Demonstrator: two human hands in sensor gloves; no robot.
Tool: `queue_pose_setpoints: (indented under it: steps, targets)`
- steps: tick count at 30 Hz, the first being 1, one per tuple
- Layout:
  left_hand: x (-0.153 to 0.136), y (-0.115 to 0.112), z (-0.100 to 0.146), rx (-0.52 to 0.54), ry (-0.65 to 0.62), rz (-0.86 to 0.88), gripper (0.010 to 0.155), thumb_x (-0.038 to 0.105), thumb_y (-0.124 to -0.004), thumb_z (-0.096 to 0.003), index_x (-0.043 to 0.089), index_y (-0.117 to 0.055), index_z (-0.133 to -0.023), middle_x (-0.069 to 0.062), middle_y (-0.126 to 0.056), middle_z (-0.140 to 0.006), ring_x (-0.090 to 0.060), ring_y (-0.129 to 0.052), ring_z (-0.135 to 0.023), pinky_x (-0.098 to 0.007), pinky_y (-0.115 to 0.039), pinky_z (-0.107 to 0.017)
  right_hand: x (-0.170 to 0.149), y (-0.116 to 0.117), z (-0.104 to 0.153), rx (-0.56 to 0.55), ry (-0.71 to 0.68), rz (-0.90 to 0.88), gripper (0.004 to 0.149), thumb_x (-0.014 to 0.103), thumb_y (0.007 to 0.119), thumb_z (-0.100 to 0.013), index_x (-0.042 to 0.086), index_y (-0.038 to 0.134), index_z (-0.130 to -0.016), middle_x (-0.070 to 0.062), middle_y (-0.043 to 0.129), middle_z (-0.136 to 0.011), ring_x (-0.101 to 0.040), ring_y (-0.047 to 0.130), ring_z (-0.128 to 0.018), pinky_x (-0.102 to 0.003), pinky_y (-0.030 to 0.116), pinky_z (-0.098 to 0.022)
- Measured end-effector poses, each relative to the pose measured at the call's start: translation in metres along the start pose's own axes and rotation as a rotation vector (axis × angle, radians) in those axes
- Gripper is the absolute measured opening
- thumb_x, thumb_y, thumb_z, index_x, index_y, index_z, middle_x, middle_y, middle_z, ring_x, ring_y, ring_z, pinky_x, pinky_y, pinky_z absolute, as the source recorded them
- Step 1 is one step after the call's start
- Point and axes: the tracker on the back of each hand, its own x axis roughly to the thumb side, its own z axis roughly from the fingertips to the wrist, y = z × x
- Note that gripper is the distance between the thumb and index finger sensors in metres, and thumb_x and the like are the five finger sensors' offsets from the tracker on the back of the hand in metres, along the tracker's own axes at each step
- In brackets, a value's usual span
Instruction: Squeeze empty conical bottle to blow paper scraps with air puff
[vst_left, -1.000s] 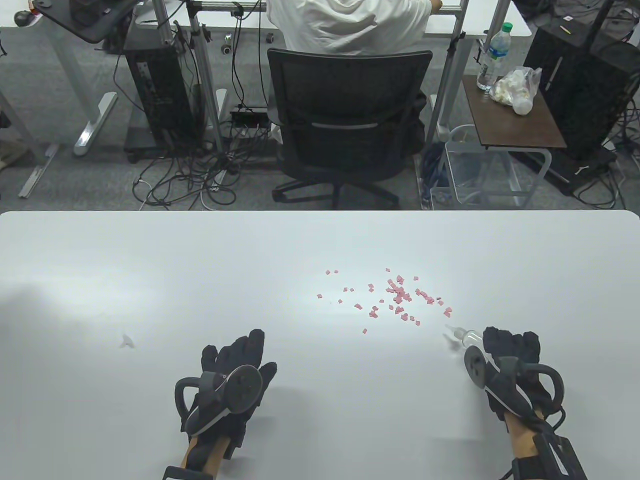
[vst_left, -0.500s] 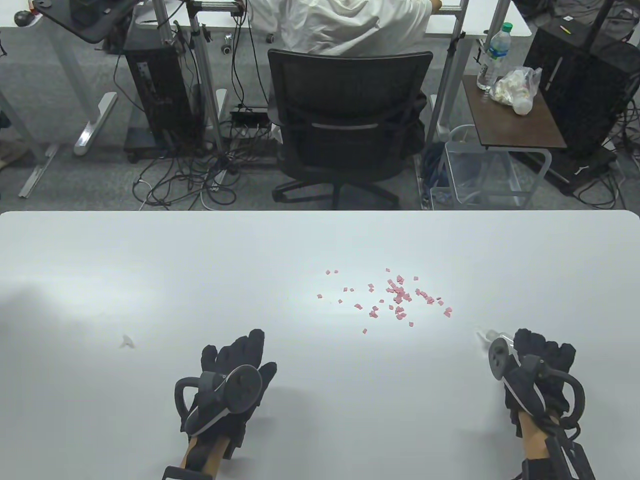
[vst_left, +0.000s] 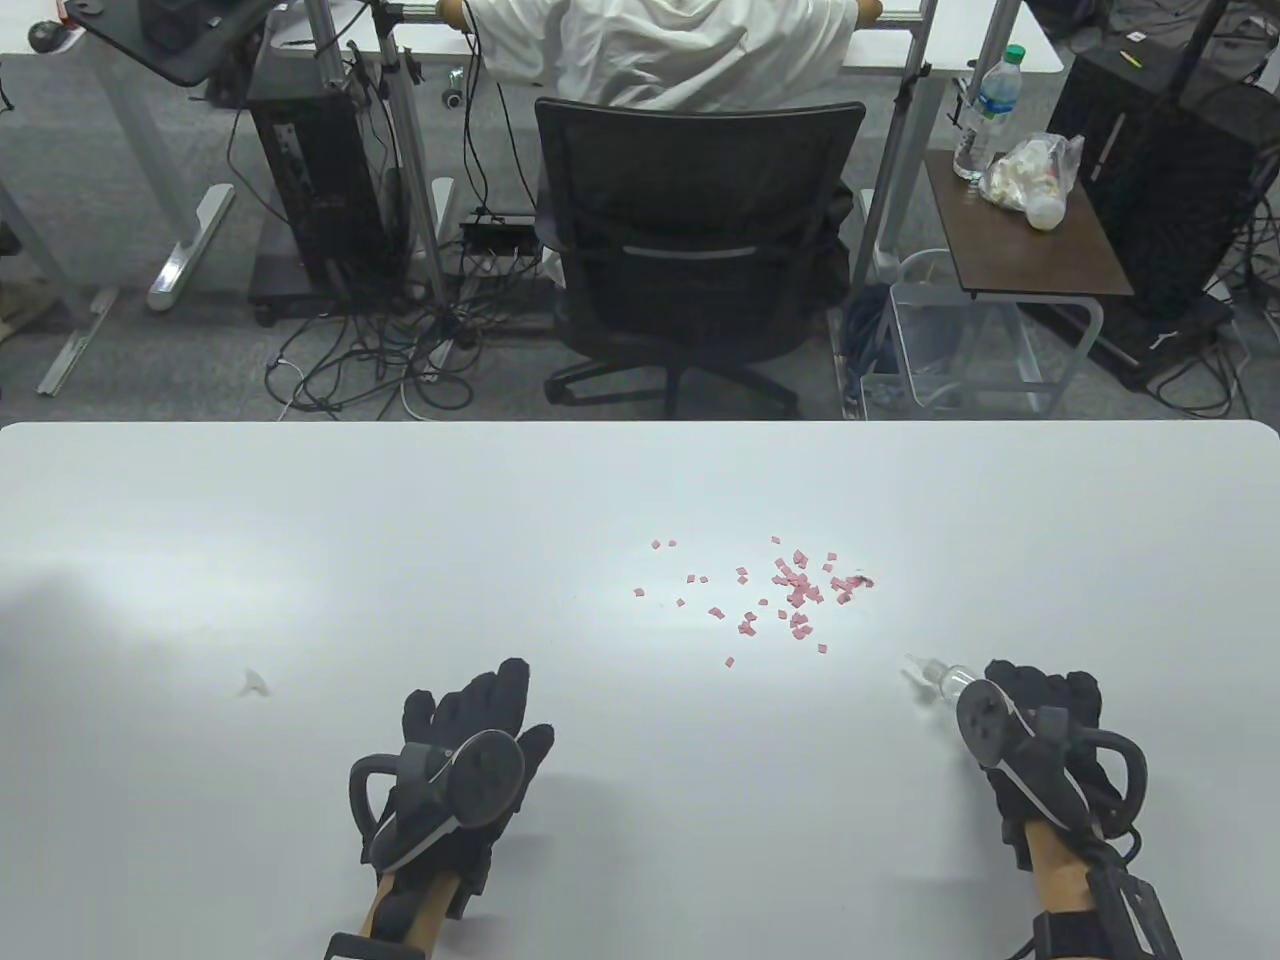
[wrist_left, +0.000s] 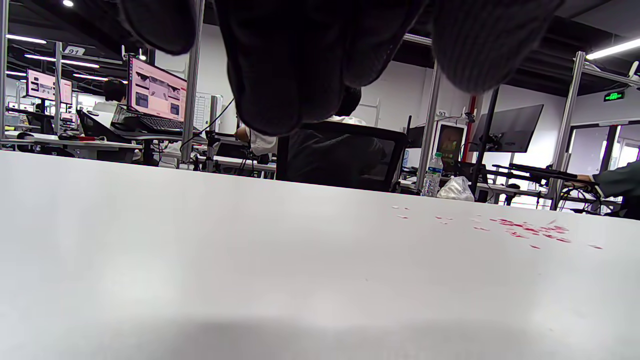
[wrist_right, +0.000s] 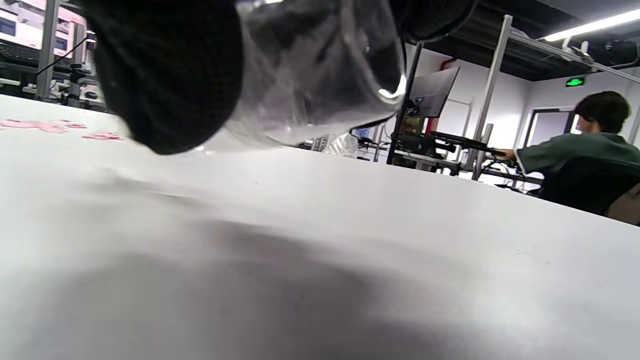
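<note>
My right hand (vst_left: 1040, 715) grips a clear empty conical bottle (vst_left: 940, 677) low over the white table (vst_left: 300, 560), its nozzle pointing up-left toward a scatter of small pink paper scraps (vst_left: 795, 590). The nozzle tip lies a short way below and right of the scraps. In the right wrist view the bottle's clear body (wrist_right: 320, 75) sits between my gloved fingers (wrist_right: 165, 80), and the scraps (wrist_right: 50, 126) show at the far left. My left hand (vst_left: 470, 740) rests flat on the table and holds nothing. The left wrist view shows the scraps (wrist_left: 530, 231) far right.
A small clear scrap (vst_left: 254, 684) lies on the table at the left. Beyond the far edge stand an office chair (vst_left: 700, 250) with a seated person, desks, cables and a side table (vst_left: 1030, 235) with a water bottle.
My right hand drew back to the right with the bottle, then came forward-left again. The scraps nearest the nozzle have shifted up-left, away from it. My left hand has not moved.
</note>
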Motion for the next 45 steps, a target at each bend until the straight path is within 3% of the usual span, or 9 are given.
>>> queue_pose_setpoints:
  steps: [8,13,16,21,25,31,36,40,45]
  targets:
    - [0.001,0.000,0.000,-0.001,-0.003,-0.004,0.073,0.052,-0.075,-0.0577,0.018,-0.054,-0.118,-0.017,-0.070,-0.113,-0.039,-0.084,-0.097,-0.070,-0.047,-0.076,0.012,-0.008,0.002,-0.100,-0.045,0.032,0.059,0.037,0.098,-0.031,0.012,0.092,-0.084,-0.012,0.099,-0.076,-0.030,0.098,-0.068,-0.056,0.064,-0.073]
    - [0.001,0.000,0.000,-0.001,-0.004,-0.007,0.073,0.052,-0.075,-0.0577,0.018,-0.054,-0.118,-0.017,-0.070,-0.113,-0.039,-0.084,-0.097,-0.070,-0.047,-0.076,0.019,-0.002,0.006,-0.078,-0.082,0.040,0.069,0.042,0.097,-0.032,0.016,0.085,-0.094,-0.012,0.093,-0.088,-0.033,0.093,-0.077,-0.061,0.060,-0.073]
    - [0.001,0.000,0.000,-0.001,0.001,-0.003,0.073,0.052,-0.075,-0.0577,0.018,-0.054,-0.118,-0.017,-0.070,-0.113,-0.039,-0.084,-0.097,-0.070,-0.047,-0.076,0.022,-0.004,0.004,-0.108,-0.109,0.071,0.059,0.039,0.098,-0.031,0.012,0.093,-0.083,-0.012,0.100,-0.075,-0.030,0.098,-0.067,-0.056,0.065,-0.073]
    - [0.000,0.001,0.001,0.007,0.006,-0.005,0.073,0.052,-0.075,-0.0577,0.018,-0.054,-0.118,-0.017,-0.070,-0.113,-0.038,-0.084,-0.097,-0.070,-0.047,-0.076,0.023,-0.001,0.006,-0.025,-0.157,-0.017,0.069,0.042,0.097,-0.032,0.016,0.085,-0.094,-0.011,0.093,-0.089,-0.032,0.092,-0.078,-0.061,0.059,-0.074]
    - [-0.002,0.001,0.001,0.008,0.015,-0.003,0.073,0.052,-0.075,-0.0577,0.018,-0.054,-0.118,-0.017,-0.070,-0.113,-0.038,-0.084,-0.097,-0.070,-0.047,-0.076,0.025,-0.011,0.006,-0.052,-0.198,-0.022,0.060,0.038,0.099,-0.028,0.016,0.093,-0.083,-0.009,0.100,-0.076,-0.028,0.098,-0.070,-0.056,0.063,-0.074]
    - [-0.004,0.004,0.002,0.018,0.023,0.001,0.073,0.052,-0.075,-0.0577,0.018,-0.054,-0.118,-0.017,-0.070,-0.113,-0.038,-0.084,-0.097,-0.070,-0.047,-0.076,0.023,-0.011,0.009,-0.047,-0.179,-0.029,0.070,0.039,0.098,-0.031,0.019,0.082,-0.097,-0.009,0.089,-0.093,-0.033,0.089,-0.083,-0.064,0.057,-0.074]
    - [-0.004,0.004,0.001,0.011,0.025,-0.003,0.073,0.052,-0.075,-0.0577,0.018,-0.054,-0.118,-0.017,-0.070,-0.113,-0.038,-0.084,-0.097,-0.070,-0.047,-0.076,0.017,-0.016,0.006,-0.080,-0.103,-0.027,0.060,0.038,0.098,-0.030,0.012,0.092,-0.084,-0.012,0.099,-0.076,-0.030,0.097,-0.068,-0.058,0.063,-0.073]
    - [-0.004,0.004,0.002,0.005,0.027,-0.007,0.073,0.053,-0.075,-0.0577,0.018,-0.054,-0.118,-0.017,-0.070,-0.113,-0.038,-0.084,-0.097,-0.070,-0.047,-0.076,0.018,-0.017,0.007,-0.045,-0.107,-0.057,0.069,0.041,0.097,-0.032,0.016,0.084,-0.095,-0.012,0.092,-0.090,-0.033,0.092,-0.079,-0.060,0.060,-0.074]
    - [-0.004,0.004,0.002,0.003,0.032,-0.005,0.073,0.052,-0.075,-0.0577,0.018,-0.054,-0.118,-0.017,-0.070,-0.113,-0.039,-0.084,-0.097,-0.070,-0.047,-0.076,0.016,-0.022,0.005,-0.077,-0.078,-0.040,0.060,0.038,0.097,-0.032,0.009,0.091,-0.084,-0.015,0.099,-0.074,-0.032,0.098,-0.065,-0.058,0.067,-0.071]
